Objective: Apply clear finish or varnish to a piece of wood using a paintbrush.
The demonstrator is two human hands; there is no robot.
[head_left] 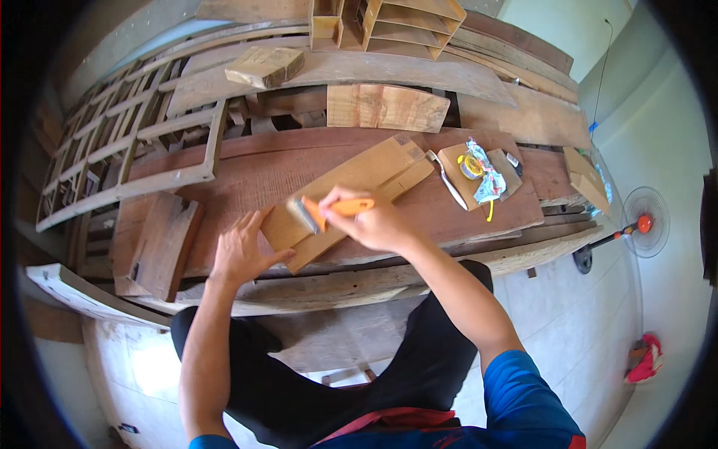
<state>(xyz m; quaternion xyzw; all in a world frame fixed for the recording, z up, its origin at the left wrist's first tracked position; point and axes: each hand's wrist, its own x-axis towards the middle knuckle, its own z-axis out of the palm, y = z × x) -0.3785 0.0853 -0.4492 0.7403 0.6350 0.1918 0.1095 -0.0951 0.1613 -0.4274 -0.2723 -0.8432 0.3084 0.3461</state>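
Note:
A yellowish-brown board [348,173] lies slantwise on the reddish wooden slab, with a narrower strip [407,178] along its near side. My right hand [378,224] is closed round an orange-handled tool [348,206]. Its wide flat head, with a greyish edge, is on or just over the board's left part; whether it is a scraper or a brush I cannot tell. My left hand [241,251] has its fingers spread at the board's left end, the thumb reaching to its near corner.
Right of the board are a white toothbrush [447,181], a yellow tape roll [471,166] and a crumpled plastic wrapper [490,182]. A dark wood block [166,243] lies left, near a slatted frame [172,178]. Planks and a shelf unit [404,26] stand behind; a fan [645,223] is right.

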